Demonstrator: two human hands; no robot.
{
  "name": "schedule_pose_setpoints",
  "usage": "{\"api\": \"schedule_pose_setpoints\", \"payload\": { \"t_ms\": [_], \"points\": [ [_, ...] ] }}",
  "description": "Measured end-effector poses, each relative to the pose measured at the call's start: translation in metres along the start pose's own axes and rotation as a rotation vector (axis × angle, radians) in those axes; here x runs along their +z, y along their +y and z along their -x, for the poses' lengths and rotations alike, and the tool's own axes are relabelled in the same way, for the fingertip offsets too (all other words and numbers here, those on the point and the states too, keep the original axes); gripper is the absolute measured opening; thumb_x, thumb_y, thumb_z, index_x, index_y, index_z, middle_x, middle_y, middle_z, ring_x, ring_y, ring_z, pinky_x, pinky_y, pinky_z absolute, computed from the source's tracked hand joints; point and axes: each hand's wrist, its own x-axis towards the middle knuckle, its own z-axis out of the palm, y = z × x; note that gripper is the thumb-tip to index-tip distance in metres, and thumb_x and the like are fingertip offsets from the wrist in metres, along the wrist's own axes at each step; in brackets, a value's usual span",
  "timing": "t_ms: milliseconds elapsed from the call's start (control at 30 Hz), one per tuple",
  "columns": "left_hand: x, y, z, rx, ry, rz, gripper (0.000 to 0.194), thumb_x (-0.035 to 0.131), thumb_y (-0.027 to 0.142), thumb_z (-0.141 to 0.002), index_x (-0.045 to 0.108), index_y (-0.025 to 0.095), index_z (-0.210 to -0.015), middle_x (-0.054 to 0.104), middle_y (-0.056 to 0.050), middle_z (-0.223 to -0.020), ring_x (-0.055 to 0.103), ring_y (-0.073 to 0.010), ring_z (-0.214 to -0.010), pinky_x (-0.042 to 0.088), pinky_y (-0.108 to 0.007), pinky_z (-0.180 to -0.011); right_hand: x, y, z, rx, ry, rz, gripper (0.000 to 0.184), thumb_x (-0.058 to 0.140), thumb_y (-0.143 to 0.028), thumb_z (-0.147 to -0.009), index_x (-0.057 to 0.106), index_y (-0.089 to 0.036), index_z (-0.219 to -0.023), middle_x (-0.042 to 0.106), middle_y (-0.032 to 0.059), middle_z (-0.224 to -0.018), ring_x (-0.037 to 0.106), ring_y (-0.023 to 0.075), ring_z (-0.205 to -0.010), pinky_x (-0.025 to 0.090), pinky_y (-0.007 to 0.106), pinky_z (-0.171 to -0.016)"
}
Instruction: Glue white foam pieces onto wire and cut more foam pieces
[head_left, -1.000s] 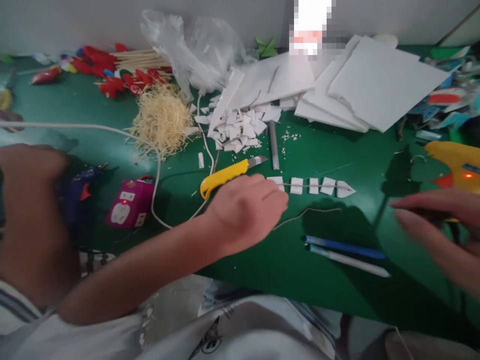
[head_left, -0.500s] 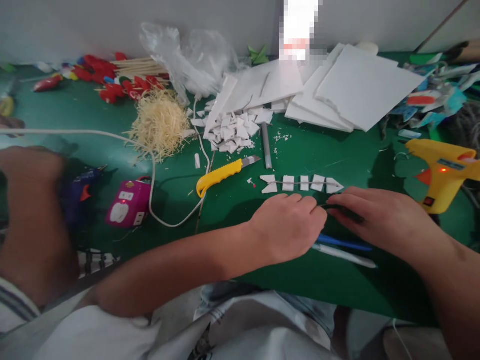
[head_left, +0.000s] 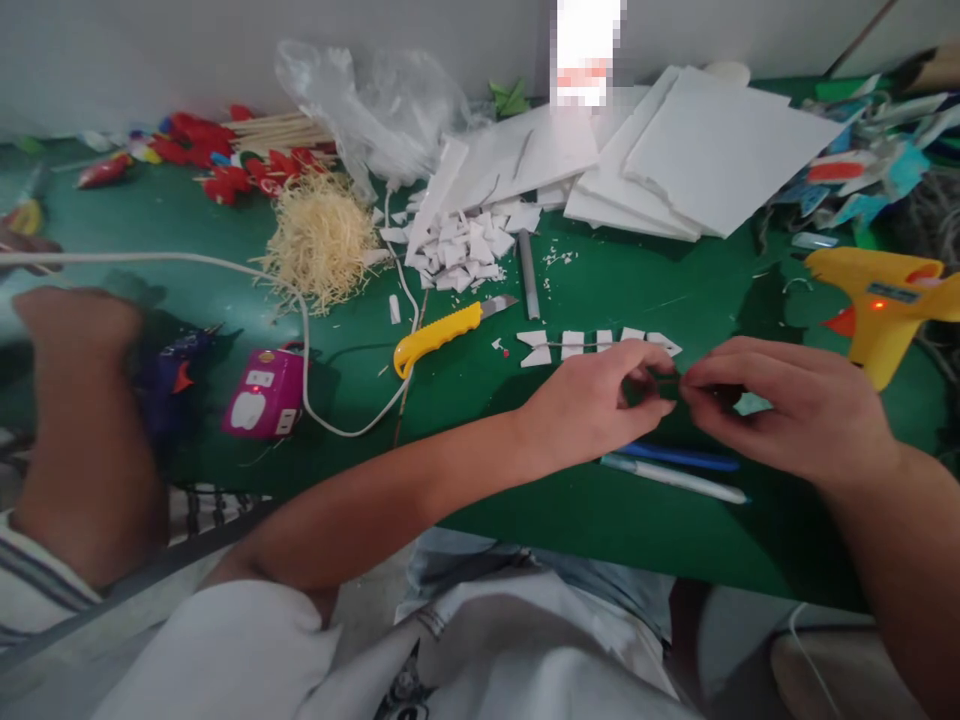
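Observation:
My left hand hovers in front of a row of white foam pieces joined along a thin grey wire, the row ending in a pointed tip on the right. Its thumb and fingers are parted, with no object visible between them. Close on its right, my right hand has thumb and fingertips pinched together; whatever is in that pinch is too small to make out. A pale teal patch shows beneath the right palm. Below the hands lie a blue pen and a white pen, partly behind my left hand.
A yellow cutter knife lies left with its blade out, near a white cable and magenta power adapter. Foam scraps, foam sheets and straw sit behind. A yellow glue gun stands right; another person's arm is left.
My left hand has gone from a closed fist to parted thumb and fingers. My right hand stays pinched. The whole view has shifted slightly upward.

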Motion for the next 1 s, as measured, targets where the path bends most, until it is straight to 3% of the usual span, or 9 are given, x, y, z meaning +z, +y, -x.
{"api": "schedule_pose_setpoints", "payload": {
  "t_ms": [133,267,333,367,500,600,700,867,1000],
  "points": [
    [0.005,-0.006,-0.002,0.022,0.03,0.09,0.007,0.068,0.025,-0.096,0.068,0.018,-0.099,0.065,0.004,-0.079,0.061,-0.0089,-0.072,0.049,-0.021,-0.07,-0.003,-0.001,-0.001,-0.016,0.036,0.016,0.018,0.064,-0.011,-0.089,0.059,-0.028,-0.088,0.068,-0.0051,-0.067,0.061,0.0096,-0.05,0.047,0.021,-0.046],
    [0.005,-0.008,-0.002,0.093,0.089,0.069,0.009,0.067,0.022,-0.097,0.068,0.018,-0.089,0.07,0.002,-0.085,0.063,-0.0091,-0.077,0.048,-0.021,-0.073,-0.003,-0.001,0.002,0.037,0.047,0.01,0.018,0.065,-0.011,-0.088,0.061,-0.028,-0.086,0.07,-0.0051,-0.068,0.062,0.0099,-0.052,0.046,0.023,-0.047],
    [0.004,-0.009,-0.001,0.121,0.136,0.064,0.011,0.067,0.022,-0.097,0.067,0.018,-0.087,0.071,0.001,-0.086,0.063,-0.0092,-0.078,0.049,-0.021,-0.074,-0.002,0.001,0.005,0.115,0.052,0.021,0.009,0.067,-0.019,-0.09,0.065,-0.027,-0.088,0.07,-0.0033,-0.07,0.063,0.0117,-0.054,0.049,0.025,-0.05],
    [0.003,-0.01,0.0,0.137,0.168,0.066,0.01,0.067,0.022,-0.097,0.068,0.018,-0.087,0.071,0.001,-0.086,0.063,-0.0089,-0.077,0.049,-0.021,-0.073,0.0,0.002,0.007,0.169,0.056,0.04,0.002,0.068,-0.025,-0.091,0.067,-0.027,-0.091,0.071,-0.002,-0.072,0.063,0.0129,-0.055,0.05,0.027,-0.051],
    [-0.007,-0.014,-0.002,0.227,0.352,0.074,0.011,0.067,0.028,-0.099,0.068,0.019,-0.093,0.07,0.002,-0.083,0.061,-0.0078,-0.068,0.049,-0.02,-0.062,0.009,0.013,0.014,0.351,0.006,0.158,0.03,0.071,-0.046,-0.09,0.075,-0.023,-0.108,0.073,0.0066,-0.09,0.064,0.0168,-0.062,0.051,0.032,-0.055],
    [-0.019,-0.02,-0.008,0.352,0.54,0.076,0.012,0.066,0.029,-0.1,0.067,0.02,-0.093,0.065,0.004,-0.076,0.057,-0.0066,-0.06,0.045,-0.019,-0.053,0.018,0.02,0.018,0.359,-0.066,0.235,0.04,0.072,-0.051,-0.089,0.077,-0.021,-0.114,0.073,0.0097,-0.098,0.064,0.0192,-0.066,0.05,0.035,-0.056],
    [-0.028,-0.023,-0.012,0.458,0.647,0.057,0.011,0.068,0.027,-0.099,0.067,0.022,-0.09,0.061,0.006,-0.072,0.053,-0.005,-0.053,0.041,-0.017,-0.047,0.024,0.021,0.018,0.353,-0.08,0.252,0.039,0.068,-0.05,-0.092,0.078,-0.02,-0.114,0.071,0.0104,-0.096,0.066,0.022,-0.071,0.05,0.036,-0.058],
    [-0.035,-0.016,0.0,0.588,0.705,-0.099,0.011,0.068,0.025,-0.1,0.069,0.022,-0.089,0.062,0.005,-0.068,0.05,-0.0054,-0.053,0.042,-0.018,-0.048,0.022,0.022,0.016,0.373,-0.124,0.187,0.037,0.066,-0.048,-0.093,0.077,-0.02,-0.115,0.07,0.0107,-0.099,0.061,0.02,-0.065,0.049,0.038,-0.057],
    [-0.036,-0.01,0.013,0.637,0.643,-0.189,0.008,0.07,0.018,-0.096,0.069,0.02,-0.089,0.063,0.005,-0.069,0.048,-0.0047,-0.054,0.043,-0.018,-0.052,0.017,0.027,0.016,0.368,-0.142,0.097,0.031,0.068,-0.04,-0.091,0.075,-0.022,-0.116,0.069,0.0094,-0.1,0.061,0.0188,-0.065,0.049,0.037,-0.056]
  ]
}}
